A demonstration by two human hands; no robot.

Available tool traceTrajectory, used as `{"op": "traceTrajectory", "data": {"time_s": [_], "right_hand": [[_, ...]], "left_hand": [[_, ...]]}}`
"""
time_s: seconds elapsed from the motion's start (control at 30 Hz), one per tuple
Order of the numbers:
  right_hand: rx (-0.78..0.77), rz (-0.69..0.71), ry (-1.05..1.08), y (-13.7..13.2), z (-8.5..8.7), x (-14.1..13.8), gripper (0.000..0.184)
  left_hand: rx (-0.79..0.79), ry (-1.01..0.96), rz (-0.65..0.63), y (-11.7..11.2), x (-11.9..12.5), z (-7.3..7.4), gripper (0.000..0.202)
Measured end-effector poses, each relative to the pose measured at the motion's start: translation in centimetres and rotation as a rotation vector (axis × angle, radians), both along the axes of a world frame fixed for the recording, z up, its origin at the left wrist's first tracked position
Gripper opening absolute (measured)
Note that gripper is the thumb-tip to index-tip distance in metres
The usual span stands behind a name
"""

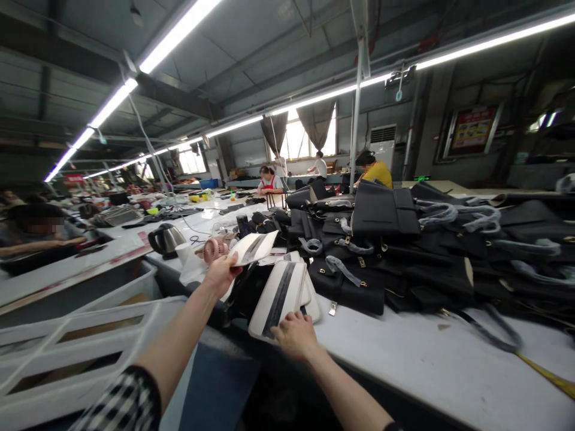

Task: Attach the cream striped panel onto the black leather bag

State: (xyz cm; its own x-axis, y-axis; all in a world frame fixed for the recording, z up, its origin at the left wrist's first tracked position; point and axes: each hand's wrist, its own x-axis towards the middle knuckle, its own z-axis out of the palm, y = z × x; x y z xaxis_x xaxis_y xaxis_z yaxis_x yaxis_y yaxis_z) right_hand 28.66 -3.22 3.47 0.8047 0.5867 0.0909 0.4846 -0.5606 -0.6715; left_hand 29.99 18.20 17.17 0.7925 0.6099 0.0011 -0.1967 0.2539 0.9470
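Observation:
My left hand (221,276) pinches the near edge of a white panel with a dark grey stripe (254,248), raised above the table. Lower and to the right, my right hand (296,334) has its fingers curled at the bottom edge of a larger white panel with a dark stripe (279,293). That larger panel is tilted at the table's edge and overlaps more white pieces (311,299). What lies under my right fingertips is hidden. Black handbags (350,284) with gold-coloured clasps and plastic-wrapped handles are heaped just beyond and to the right.
On the left stand a metal kettle (167,239), a white cup (183,254) and a small pink fan (214,249). A grey bin (135,284) and a white slatted rack (90,341) are beside my left arm. A yellow tape (550,377) lies right. Several people work farther off.

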Motion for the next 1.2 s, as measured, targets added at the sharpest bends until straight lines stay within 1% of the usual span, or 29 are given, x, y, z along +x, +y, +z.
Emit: {"op": "traceTrajectory", "data": {"time_s": [0.03,0.07,0.1,0.13,0.17,0.2,0.27,0.3,0.33,0.4,0.43,0.47,0.5,0.53,0.6,0.63,0.67,0.77,0.87,0.97,1.07,1.13,1.2], "right_hand": [[0.051,-0.011,0.080,-0.3,0.7,0.5,0.058],[0.096,-0.017,0.144,-0.8,1.6,1.0,0.072],[0.169,-0.018,0.219,-1.4,2.6,1.2,0.085],[0.286,-0.014,0.318,-2.0,3.7,1.2,0.093],[0.451,-0.004,0.443,-2.8,4.7,1.0,0.095],[0.645,0.000,0.587,-3.6,5.7,0.5,0.090],[1.006,-0.029,0.848,-5.2,7.4,-1.1,0.071],[1.115,-0.061,0.929,-6.0,8.0,-2.1,0.063],[1.153,-0.098,0.961,-6.7,8.4,-3.1,0.058],[1.140,-0.161,0.962,-8.0,8.7,-5.2,0.053],[1.121,-0.176,0.942,-8.5,8.7,-6.1,0.052],[1.098,-0.182,0.911,-9.0,8.6,-7.0,0.050],[1.074,-0.181,0.869,-9.3,8.6,-7.9,0.049],[1.054,-0.173,0.829,-9.6,8.5,-8.7,0.048],[1.045,-0.135,0.807,-9.9,8.6,-10.1,0.047],[1.059,-0.113,0.830,-10.0,8.7,-10.7,0.046],[1.083,-0.084,0.871,-10.0,8.8,-11.4,0.046],[1.192,0.046,0.986,-9.8,9.0,-13.0,0.051],[1.275,0.146,1.018,-9.7,8.9,-14.4,0.055],[1.286,0.125,1.043,-9.8,8.8,-15.1,0.051],[1.254,0.044,1.027,-10.6,8.8,-15.3,0.052],[1.214,-0.001,0.991,-11.5,9.0,-15.2,0.053],[1.156,-0.028,0.952,-13.0,9.4,-15.1,0.052]], "left_hand": [[0.001,-0.026,-0.060,-1.0,-1.5,0.0,0.010],[0.002,-0.048,-0.115,-2.2,-3.2,-0.3,0.009],[0.001,-0.075,-0.160,-3.5,-4.9,-1.0,0.013],[-0.004,-0.092,-0.201,-4.9,-6.8,-2.0,0.019],[-0.014,-0.095,-0.245,-6.3,-8.6,-3.1,0.024],[-0.025,-0.092,-0.285,-7.6,-10.3,-4.1,0.026],[-0.063,-0.057,-0.385,-9.7,-13.5,-5.8,0.031],[-0.116,-0.032,-0.416,-10.5,-14.8,-6.3,0.037],[-0.185,-0.012,-0.461,-11.1,-15.9,-6.5,0.045],[-0.333,-0.007,-0.603,-11.6,-17.5,-6.3,0.067],[-0.386,-0.015,-0.696,-11.6,-17.9,-6.0,0.079],[-0.408,-0.018,-0.780,-11.7,-18.1,-5.6,0.085],[-0.401,-0.006,-0.837,-11.8,-18.2,-5.3,0.085],[-0.369,0.022,-0.857,-12.0,-18.2,-5.0,0.079],[-0.302,0.094,-0.835,-12.8,-18.2,-4.7,0.062],[-0.301,0.114,-0.824,-13.4,-18.3,-4.7,0.057],[-0.333,0.114,-0.825,-14.2,-18.5,-4.8,0.054],[-0.522,0.039,-0.853,-16.8,-19.7,-5.2,0.050],[-0.657,-0.004,-0.858,-18.8,-21.3,-5.8,0.053],[-0.739,0.003,-0.808,-19.5,-22.2,-6.1,0.055],[-0.768,0.014,-0.754,-19.6,-22.5,-6.1,0.054],[-0.755,0.030,-0.743,-19.8,-22.8,-5.9,0.054],[-0.695,0.043,-0.736,-20.2,-23.2,-5.6,0.052]]}}
